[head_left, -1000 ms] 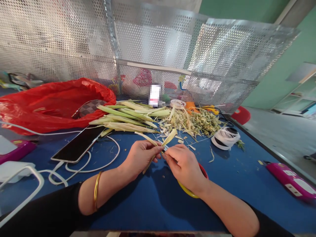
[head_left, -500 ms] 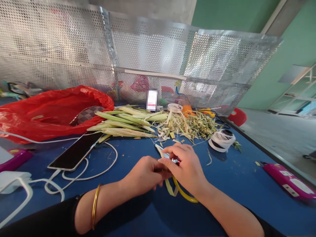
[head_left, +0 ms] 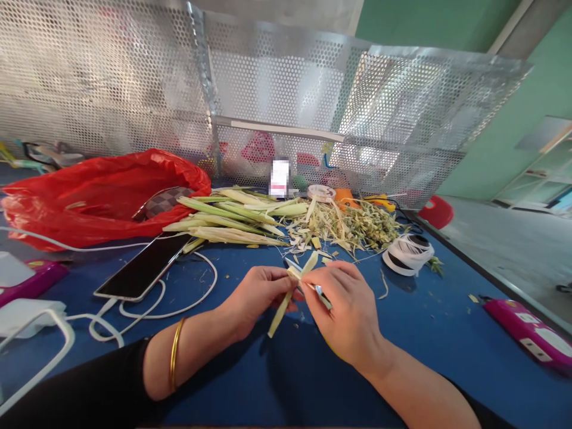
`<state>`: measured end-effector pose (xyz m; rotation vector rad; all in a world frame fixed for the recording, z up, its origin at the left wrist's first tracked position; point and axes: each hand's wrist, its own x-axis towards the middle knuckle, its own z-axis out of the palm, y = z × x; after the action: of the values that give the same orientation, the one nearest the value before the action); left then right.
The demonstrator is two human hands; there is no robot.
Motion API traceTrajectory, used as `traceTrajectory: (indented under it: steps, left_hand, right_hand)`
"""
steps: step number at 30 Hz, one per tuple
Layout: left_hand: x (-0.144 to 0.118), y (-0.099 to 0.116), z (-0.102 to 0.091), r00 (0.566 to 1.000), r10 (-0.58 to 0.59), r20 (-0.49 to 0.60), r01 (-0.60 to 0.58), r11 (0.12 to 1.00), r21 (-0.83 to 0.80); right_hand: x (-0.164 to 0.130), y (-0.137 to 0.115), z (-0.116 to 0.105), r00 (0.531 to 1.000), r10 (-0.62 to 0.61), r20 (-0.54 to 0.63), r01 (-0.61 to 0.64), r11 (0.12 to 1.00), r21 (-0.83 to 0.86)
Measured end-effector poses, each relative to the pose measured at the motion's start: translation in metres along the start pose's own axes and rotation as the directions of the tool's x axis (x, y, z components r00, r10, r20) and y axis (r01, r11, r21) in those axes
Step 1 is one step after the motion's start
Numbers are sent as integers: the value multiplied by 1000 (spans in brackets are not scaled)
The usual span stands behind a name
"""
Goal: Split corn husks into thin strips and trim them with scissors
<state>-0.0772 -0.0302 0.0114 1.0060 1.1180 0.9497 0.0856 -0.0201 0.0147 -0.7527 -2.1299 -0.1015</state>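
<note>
My left hand (head_left: 257, 295) pinches a pale green leaf strip (head_left: 280, 308) that hangs down toward the blue table (head_left: 250, 381). My right hand (head_left: 346, 313) grips a small metal blade tool (head_left: 322, 293) against the top of the same strip, where a short end (head_left: 309, 262) sticks up. Both hands meet just above the table's middle. A gold bangle (head_left: 175, 362) sits on my left wrist.
A pile of green stalks (head_left: 227, 217) and a heap of trimmings (head_left: 353, 223) lie behind the hands. Left are a red plastic bag (head_left: 93, 196), a phone (head_left: 143, 268) with white cables (head_left: 165, 304); right, a white tape roll (head_left: 407, 253) and a pink case (head_left: 527, 333). Perforated metal screens (head_left: 277, 95) stand at the back.
The hands rose slightly from the table and the strip now hangs straight from the left fingers. The yellow ring seen under the right hand is now hidden.
</note>
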Motion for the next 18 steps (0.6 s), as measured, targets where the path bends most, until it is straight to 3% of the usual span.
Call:
traceTrajectory:
  steps: [3,8,15,18]
  left_hand:
    - [-1,2,-3,995,37,90,-25,991,-130]
    - [-1,5,-6,989,61,132,-36,983,-180]
    - [-2,4,-2,1000,6,-22,-10,981,-194]
    - [-1,4,-1,998,10,-68,-23,980,-199]
  right_hand:
    - [1,0,3,998,-26,51,29,998,-61]
    - [3,0,5,999,-41,35,44,995,-89]
    - [2,2,4,998,-34,56,40,993,-109]
    - [2,3,4,985,-131,108,144,982,-121]
